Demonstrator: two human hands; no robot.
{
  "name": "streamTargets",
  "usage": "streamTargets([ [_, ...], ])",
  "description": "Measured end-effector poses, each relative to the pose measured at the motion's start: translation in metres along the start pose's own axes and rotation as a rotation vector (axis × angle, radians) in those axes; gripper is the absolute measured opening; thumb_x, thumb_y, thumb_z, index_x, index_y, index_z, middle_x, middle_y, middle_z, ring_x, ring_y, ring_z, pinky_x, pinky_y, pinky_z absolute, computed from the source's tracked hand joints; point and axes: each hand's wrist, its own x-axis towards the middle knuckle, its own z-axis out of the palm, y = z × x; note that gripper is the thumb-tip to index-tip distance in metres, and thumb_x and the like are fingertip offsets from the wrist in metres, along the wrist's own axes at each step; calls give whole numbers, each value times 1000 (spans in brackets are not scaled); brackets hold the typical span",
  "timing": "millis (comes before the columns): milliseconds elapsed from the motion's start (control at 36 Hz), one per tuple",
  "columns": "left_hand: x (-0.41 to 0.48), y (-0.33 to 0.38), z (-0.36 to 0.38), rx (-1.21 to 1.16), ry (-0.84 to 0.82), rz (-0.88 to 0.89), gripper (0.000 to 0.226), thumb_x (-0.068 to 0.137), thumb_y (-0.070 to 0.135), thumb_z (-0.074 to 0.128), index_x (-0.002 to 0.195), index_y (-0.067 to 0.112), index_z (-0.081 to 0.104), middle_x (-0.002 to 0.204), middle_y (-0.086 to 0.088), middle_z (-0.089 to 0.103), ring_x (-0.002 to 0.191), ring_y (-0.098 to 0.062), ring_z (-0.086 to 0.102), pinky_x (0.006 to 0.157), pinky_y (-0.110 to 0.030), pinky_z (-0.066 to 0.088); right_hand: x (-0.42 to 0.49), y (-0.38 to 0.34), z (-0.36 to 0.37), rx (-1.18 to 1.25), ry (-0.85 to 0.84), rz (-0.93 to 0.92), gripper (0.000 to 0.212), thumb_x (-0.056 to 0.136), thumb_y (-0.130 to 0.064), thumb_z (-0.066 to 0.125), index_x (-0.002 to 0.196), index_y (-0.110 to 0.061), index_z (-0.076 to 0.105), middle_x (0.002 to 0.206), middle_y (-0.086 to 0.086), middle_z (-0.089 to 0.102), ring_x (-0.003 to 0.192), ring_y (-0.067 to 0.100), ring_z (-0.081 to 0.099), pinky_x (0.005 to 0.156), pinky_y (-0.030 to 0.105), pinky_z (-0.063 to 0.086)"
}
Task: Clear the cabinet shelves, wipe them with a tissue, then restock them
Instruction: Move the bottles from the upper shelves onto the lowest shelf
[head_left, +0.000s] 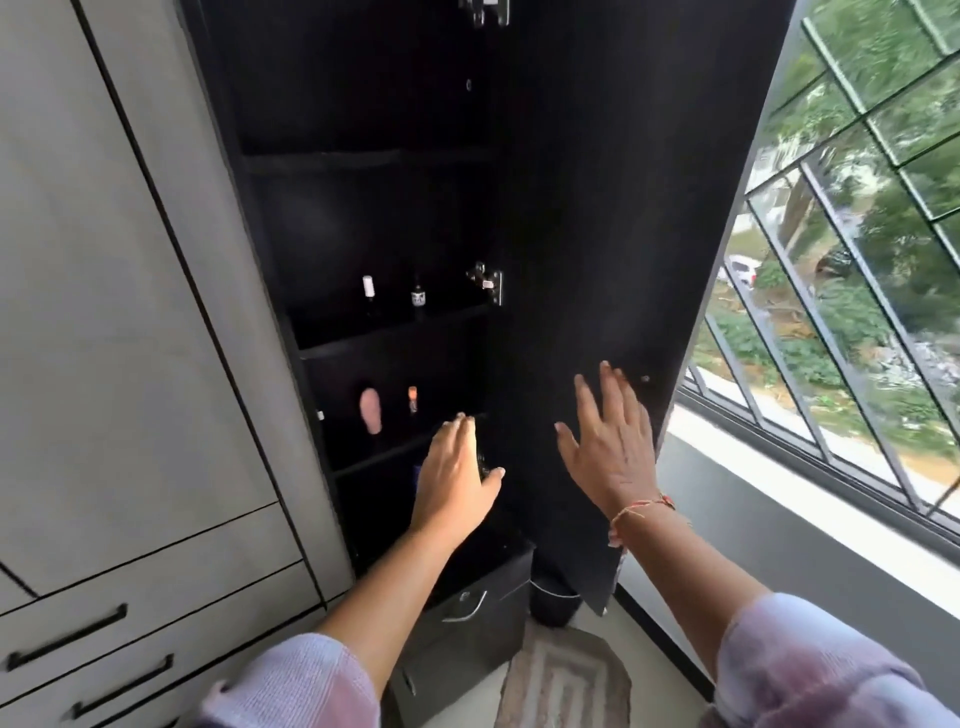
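A tall black cabinet (363, 156) stands with its door (613, 208) swung out to the right. One shelf (395, 325) carries a bottle with a white cap (368, 288) and a small dark bottle (418, 297). On the shelf below stand a pink object (371, 410) and a small orange-topped bottle (412, 399). My left hand (457, 473) reaches in front of the lower shelves, fingers apart, holding nothing. My right hand (610, 441) is spread flat against the inside of the door.
Grey cupboard fronts and drawers with black handles (67, 639) fill the left. A barred window (841, 249) runs along the right above a grey ledge. Below the cabinet are dark drawers (467, 608), a dark bin (553, 603) and a floor mat (566, 686).
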Motion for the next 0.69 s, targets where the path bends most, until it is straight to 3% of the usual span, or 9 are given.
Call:
streamTargets([
  [139, 3, -4, -7, 157, 54, 21, 89, 87, 56, 57, 152, 10, 17, 160, -8, 18, 148, -25, 16, 116, -37, 26, 9, -11, 9, -11, -75, -142, 72, 91, -62, 42, 150, -20, 32, 161, 18, 19, 150, 34, 17, 118, 51, 27],
  [278, 3, -11, -18, 266, 95, 7, 91, 86, 60, 55, 151, 7, 21, 159, -11, 20, 146, -26, 21, 113, -41, 35, 20, -27, 14, 39, -112, -201, 73, 89, -62, 46, 146, -18, 39, 157, 21, 27, 147, 37, 23, 116, 52, 32],
  [694, 27, -55, -44, 284, 185, -110, 85, 87, 58, 56, 150, 8, 26, 159, -9, 23, 147, -27, 21, 114, -39, 29, 67, -111, 28, 307, -253, -222, 63, 93, -59, 45, 140, -16, 45, 152, 18, 37, 143, 33, 33, 108, 49, 41],
])
